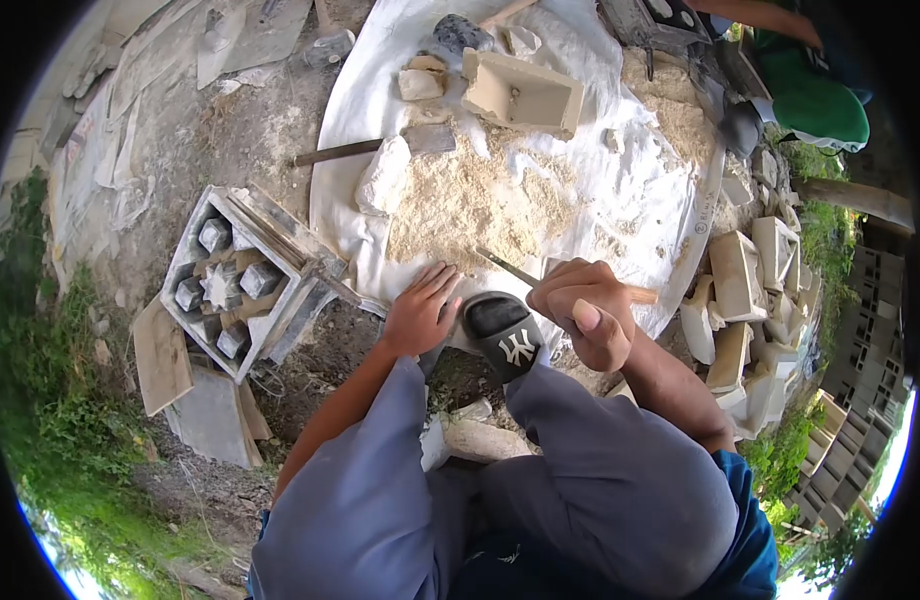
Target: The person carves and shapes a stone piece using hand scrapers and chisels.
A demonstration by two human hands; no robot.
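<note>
My right hand [592,312] is closed round the wooden handle of a narrow metal-bladed tool [508,266], probably a chisel or knife. Its blade points up and left, with the tip over the pale crumbs. My left hand [421,308] lies with fingers stretched out on the near edge of a white sheet [355,95], beside my black sandal [504,333]. Pale crumbs and powder [480,205] are heaped on the sheet just beyond both hands. Left of the heap stands a whitish chunk of stone [383,176], against a tool with a dark handle [338,152] and flat metal head.
A hollow pale block [523,92] rests at the sheet's far end, near smaller stones [421,84]. To the left sits an angular mould-like frame [242,285] with a star centre. Pale box-shaped pieces [738,278] are piled right. Another person in green [805,85] is at top right.
</note>
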